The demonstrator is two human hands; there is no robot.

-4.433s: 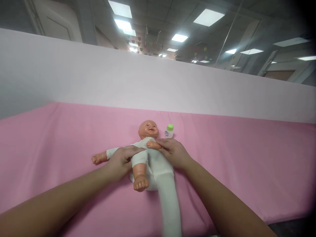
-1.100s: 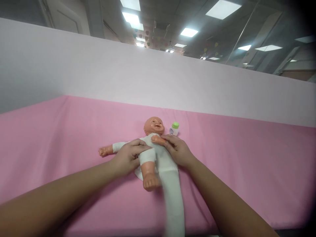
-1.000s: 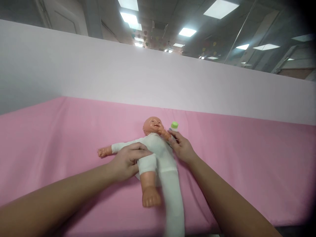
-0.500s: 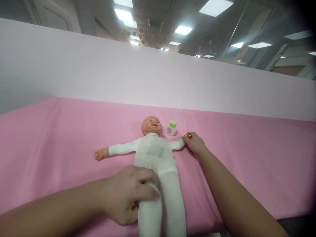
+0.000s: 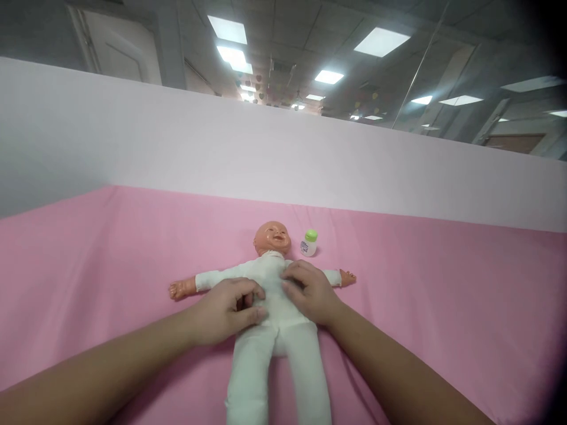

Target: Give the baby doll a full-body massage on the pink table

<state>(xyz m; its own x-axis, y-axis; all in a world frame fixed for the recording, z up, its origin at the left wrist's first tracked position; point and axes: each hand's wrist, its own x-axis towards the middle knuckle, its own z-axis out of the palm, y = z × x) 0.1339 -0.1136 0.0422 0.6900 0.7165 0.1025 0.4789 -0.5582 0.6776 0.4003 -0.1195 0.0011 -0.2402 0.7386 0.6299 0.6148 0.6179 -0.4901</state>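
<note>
Baby doll (image 5: 275,304) lies on its back on a pink sheet (image 5: 443,295), about the middle of the scene, its head (image 5: 271,237) at the far end and its legs (image 5: 250,378) pointing near, a little apart, until the bottom edge of the view cuts them off. It wears a white, close-fitting body suit, and both arms are spread out sideways, the bare plastic hands showing at the cuffs. The person's left hand (image 5: 225,310) is at the left side of the torso, open and loosely curled, thumb and fingers apart. The right hand (image 5: 312,292) is over the right side of the chest in much the same way — open, fingers bent, covering part of the doll's right-side arm. Whether the fingertips press on the cloth or only hover by it I cannot tell. Just right of the head is a clear bottle (image 5: 309,245) with a green cap (image 5: 311,235) and a printed label, too small to read. Along the far side runs a plain white panel (image 5: 274,159) — above it, ceiling lights (image 5: 328,77) and, at far left, a pale door (image 5: 119,50).
</note>
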